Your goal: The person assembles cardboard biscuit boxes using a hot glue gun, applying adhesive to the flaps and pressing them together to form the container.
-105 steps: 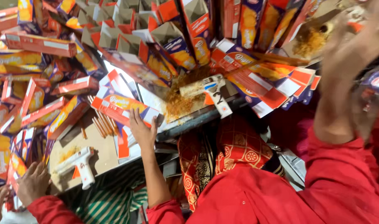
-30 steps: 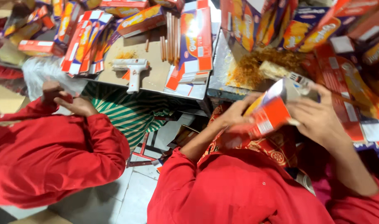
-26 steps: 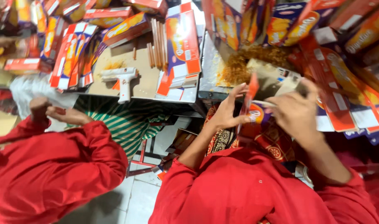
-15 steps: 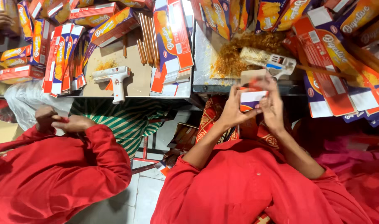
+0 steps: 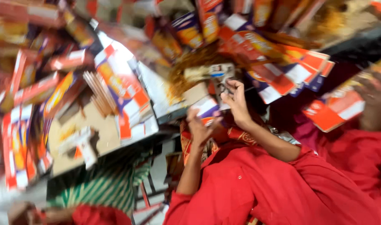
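Looking down, I saw the tabletop (image 5: 94,129) filling the left and upper part of the view, its brown surface crowded with flat red, orange and white cartons (image 5: 119,83) and a bundle of thin brown sticks (image 5: 99,93). A heap of loose golden-brown material (image 5: 186,71) lay near the tabletop's edge, with a white glue gun (image 5: 84,143) further left. Everything was smeared by motion.

My red sleeves (image 5: 248,183) rose from the bottom of the view. My left hand (image 5: 201,125) was raised just below the tabletop's edge, fingers curled around a small white and purple carton (image 5: 207,106) that it touched from beneath. My right hand (image 5: 236,102) sat just beside it, fingers bent and closed on the carton's upper right side. Another person's hand (image 5: 376,100) at the far right held a red and white carton (image 5: 332,110).
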